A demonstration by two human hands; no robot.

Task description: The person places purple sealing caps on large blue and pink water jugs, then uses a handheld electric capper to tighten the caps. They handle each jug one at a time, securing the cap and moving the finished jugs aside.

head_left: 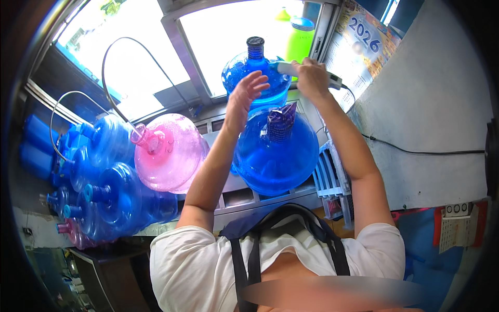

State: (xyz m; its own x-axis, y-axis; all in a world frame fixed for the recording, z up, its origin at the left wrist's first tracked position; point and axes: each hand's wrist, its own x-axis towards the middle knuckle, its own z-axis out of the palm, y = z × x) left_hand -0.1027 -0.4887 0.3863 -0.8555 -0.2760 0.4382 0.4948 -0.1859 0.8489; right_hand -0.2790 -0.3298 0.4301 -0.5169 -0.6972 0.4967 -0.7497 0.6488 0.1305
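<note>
In my right hand (313, 79) is a white corded heat gun or hair dryer (287, 68), its front end close to the neck of the far blue water jug (255, 84). That jug stands upright by the window with a dark sealed cap. My left hand (249, 91) is raised at the jug's left side, fingers apart and holding nothing; whether it touches the jug I cannot tell. Nearer to me, between my forearms, stands a second blue water jug (275, 160), with a loose purple printed plastic sleeve (281, 123) over its neck.
A pink jug (171, 152) with a thin hose (113, 102) in its mouth stands left of my left forearm. Several blue jugs (119, 195) are stacked farther left. A black cord (421, 150) runs along the right wall. A green container (300, 43) stands behind the window frame.
</note>
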